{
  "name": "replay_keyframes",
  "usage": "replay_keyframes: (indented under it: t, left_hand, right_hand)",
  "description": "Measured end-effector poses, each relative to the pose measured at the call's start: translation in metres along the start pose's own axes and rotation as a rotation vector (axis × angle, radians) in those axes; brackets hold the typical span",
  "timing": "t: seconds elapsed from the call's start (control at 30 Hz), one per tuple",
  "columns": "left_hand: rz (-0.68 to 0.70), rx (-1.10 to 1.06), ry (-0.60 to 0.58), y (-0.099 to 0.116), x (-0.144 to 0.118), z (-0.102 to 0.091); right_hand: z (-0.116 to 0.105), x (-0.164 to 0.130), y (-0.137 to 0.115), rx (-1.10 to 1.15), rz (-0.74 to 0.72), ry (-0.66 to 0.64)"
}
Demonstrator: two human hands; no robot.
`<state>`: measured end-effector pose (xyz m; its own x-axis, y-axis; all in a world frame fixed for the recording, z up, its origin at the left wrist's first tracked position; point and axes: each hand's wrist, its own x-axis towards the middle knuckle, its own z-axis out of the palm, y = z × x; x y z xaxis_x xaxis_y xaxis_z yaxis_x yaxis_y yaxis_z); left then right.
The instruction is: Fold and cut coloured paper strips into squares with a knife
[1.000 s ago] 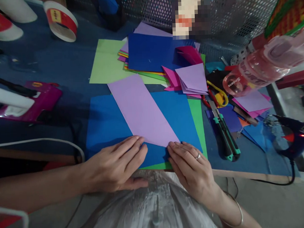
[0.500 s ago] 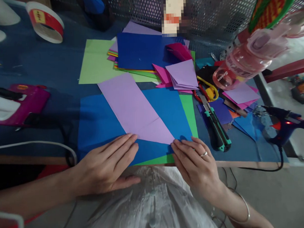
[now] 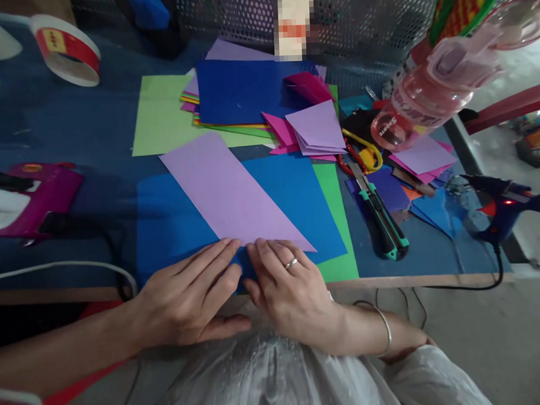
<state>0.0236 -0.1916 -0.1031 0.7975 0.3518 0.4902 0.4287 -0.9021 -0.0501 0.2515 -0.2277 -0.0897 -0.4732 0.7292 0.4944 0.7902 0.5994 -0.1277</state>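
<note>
Both the left hand (image 3: pixel 189 297) and right hand (image 3: pixel 287 287) lie flat and unclenched, fingertips pressing the near edge of the long lilac paper strip (image 3: pixel 232 195), seemingly light, limp, slippery on the blue sheet (image 3: pixel 296 195) beneath, best pinched at its corners.

Both forearms are left bare, with no sleeve seen on the left arm up to the edge of the view. A slim silver-coloured ring (image 3: pixel 291 263) is worn on one finger of the right hand (image 3: pixel 291 293), and a thin metal bangle (image 3: pixel 384 334) is worn loosely around the right wrist. No jewellery is seen on the left hand (image 3: pixel 187 300). The torso is covered by a pale, whitish garment (image 3: pixel 276 376) of light, slightly crinkled fabric, and a loose sleeve of the same cloth is seen at the right elbow.
</note>
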Motion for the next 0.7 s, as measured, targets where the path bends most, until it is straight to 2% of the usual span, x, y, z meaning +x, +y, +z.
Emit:
replay_keyframes:
  t: [0.23,0.37,0.57,0.63,0.7]
  left_hand:
    - [0.03,0.055,0.002,-0.001,0.005,-0.004]
    - [0.014,0.047,0.039,-0.001,0.003,-0.003]
    - [0.045,0.113,0.069,-0.003,0.019,-0.007]
    - [0.042,0.136,0.088,-0.003,0.028,-0.01]
    - [0.029,0.163,0.119,-0.003,0.035,-0.012]
  right_hand:
    - [-0.03,-0.034,0.027,-0.123,0.081,-0.031]
    - [-0.036,-0.046,0.034,-0.199,0.063,-0.039]
    - [-0.037,-0.037,0.042,-0.187,-0.015,-0.013]
    - [-0.042,-0.029,0.05,-0.13,-0.006,-0.058]
    - [-0.051,-0.015,0.062,-0.012,0.024,-0.178]
